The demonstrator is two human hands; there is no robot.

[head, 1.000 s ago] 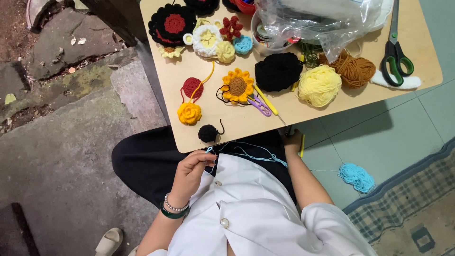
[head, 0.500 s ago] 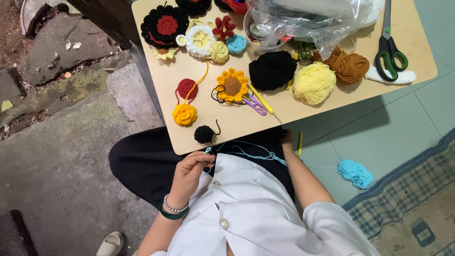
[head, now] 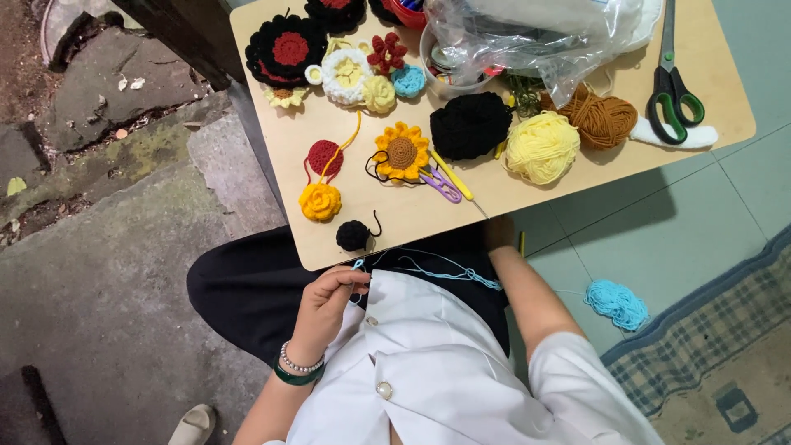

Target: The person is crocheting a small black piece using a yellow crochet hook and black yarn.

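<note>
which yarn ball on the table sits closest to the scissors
The brown yarn ball, just left of the green-handled scissors. The pale yellow and black balls lie farther left.

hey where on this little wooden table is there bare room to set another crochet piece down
Bare wood shows along the table's left edge below the black-and-red flower, and on the near edge between the small black ball and the yellow yarn ball. A small patch lies at the far right corner past the scissors. The far half, around the plastic bag and flowers, is crowded.
</note>
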